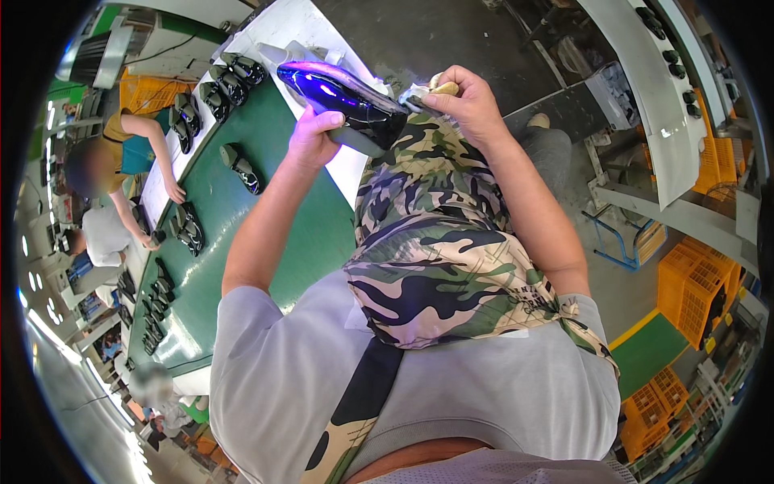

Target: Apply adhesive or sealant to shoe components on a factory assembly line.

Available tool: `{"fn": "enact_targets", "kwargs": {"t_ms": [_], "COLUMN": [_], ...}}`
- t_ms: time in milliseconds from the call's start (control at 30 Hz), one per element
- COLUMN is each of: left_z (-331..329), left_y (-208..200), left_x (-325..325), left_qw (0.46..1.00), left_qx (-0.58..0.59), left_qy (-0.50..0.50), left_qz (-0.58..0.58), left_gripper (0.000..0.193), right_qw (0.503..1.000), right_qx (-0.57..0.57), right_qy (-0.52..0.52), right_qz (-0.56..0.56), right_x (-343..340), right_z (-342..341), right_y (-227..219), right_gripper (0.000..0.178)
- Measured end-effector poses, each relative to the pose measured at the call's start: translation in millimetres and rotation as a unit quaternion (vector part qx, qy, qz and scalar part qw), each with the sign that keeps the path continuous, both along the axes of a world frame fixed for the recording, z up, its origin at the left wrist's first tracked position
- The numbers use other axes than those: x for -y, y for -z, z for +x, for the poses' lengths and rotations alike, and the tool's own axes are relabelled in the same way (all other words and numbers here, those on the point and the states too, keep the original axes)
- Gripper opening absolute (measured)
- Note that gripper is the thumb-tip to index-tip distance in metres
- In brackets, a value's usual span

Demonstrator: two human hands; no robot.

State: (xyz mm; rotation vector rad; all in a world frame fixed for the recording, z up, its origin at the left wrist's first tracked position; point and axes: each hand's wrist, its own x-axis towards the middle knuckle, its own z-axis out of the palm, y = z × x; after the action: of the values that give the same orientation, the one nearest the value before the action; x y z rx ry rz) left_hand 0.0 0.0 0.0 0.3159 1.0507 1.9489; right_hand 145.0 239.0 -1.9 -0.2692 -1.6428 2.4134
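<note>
A glossy black shoe [355,103] is in my left hand [314,139], whose thumb presses on its side. Violet-blue light reflects along the shoe's upper. Close to one end of the shoe, my right hand [474,103] pinches a crumpled whitish cloth [414,93] together with a yellowish pad-like piece [445,87]. I cannot tell whether the cloth touches the shoe. A pale object [322,55], partly hidden by the shoe, stands behind it on the white strip.
A green-topped worktable [266,211] extends to my left, with several black shoes along its white edge and one single shoe [241,168] nearer. Across it a co-worker [133,137] reaches over shoes. Orange crates [695,282] and a blue metal frame [625,242] stand at right.
</note>
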Motion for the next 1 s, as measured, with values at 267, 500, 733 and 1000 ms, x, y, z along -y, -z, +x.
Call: {"fn": "enact_targets", "kwargs": {"t_ms": [267, 500, 733, 1000], "left_z": [30.9, 35.2, 42.0, 29.5], "left_y": [-28.5, -38.0, -61.1, -170.3], "left_x": [-36.8, -71.9, -122.8, -229.1], "left_qw": [0.989, 0.940, 0.919, 0.884], "left_qx": [-0.121, -0.303, -0.369, -0.463], "left_qy": [-0.076, -0.087, -0.020, 0.017], "left_qz": [-0.036, -0.130, -0.139, -0.062], "left_gripper": [0.061, 0.066, 0.066, 0.065], "right_qw": [0.985, 0.966, 0.946, 0.873], "right_qx": [0.065, 0.070, 0.063, -0.079], "right_qy": [0.146, 0.232, 0.294, 0.406], "right_qz": [-0.059, -0.093, -0.119, -0.258], "right_x": [-6.1, -19.2, -35.0, -92.6], "right_z": [20.4, 27.8, 24.9, 51.7], "right_y": [3.2, 1.0, -3.8, 10.9], "right_gripper": [0.019, 0.018, 0.019, 0.021]}}
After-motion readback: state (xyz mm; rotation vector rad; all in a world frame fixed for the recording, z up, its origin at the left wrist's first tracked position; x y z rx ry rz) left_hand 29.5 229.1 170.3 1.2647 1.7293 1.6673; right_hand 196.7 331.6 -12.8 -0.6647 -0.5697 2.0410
